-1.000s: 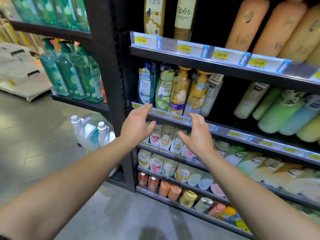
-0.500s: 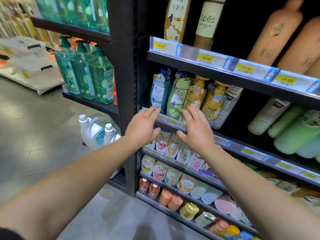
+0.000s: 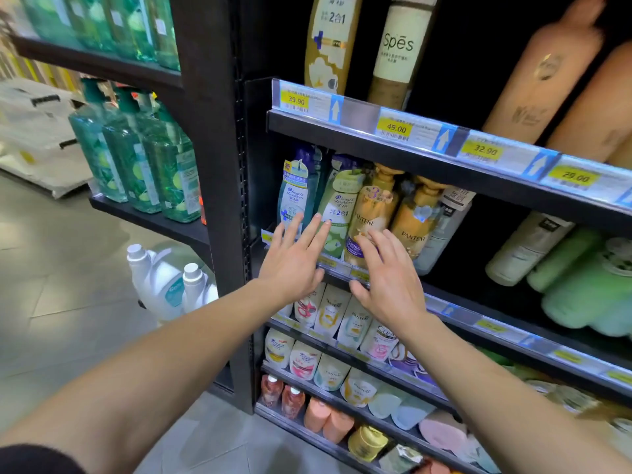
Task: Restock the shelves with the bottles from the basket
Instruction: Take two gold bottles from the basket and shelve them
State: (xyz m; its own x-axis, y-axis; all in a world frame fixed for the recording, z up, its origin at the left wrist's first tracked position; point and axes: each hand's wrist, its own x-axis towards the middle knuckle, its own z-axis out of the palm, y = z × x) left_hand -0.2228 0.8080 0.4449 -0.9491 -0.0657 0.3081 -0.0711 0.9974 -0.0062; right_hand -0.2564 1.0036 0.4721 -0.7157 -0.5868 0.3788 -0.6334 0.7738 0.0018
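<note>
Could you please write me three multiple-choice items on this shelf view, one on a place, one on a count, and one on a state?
1. Where do the gold Pantene bottles stand?
A. right of the Head & Shoulders bottles
B. on the floor
C. on the top shelf

2. How many yellow price tags show on the upper shelf rail?
A. one
B. four
C. seven

3. What are the hands doing?
A. gripping a bottle
B. open, holding nothing
C. carrying a basket

Key: 1 A, they sit directly right of them. 2 B, tags read 39.90, 49.00, 32.90, 29.00. 3 B, the left hand and right hand have straight fingers.
</note>
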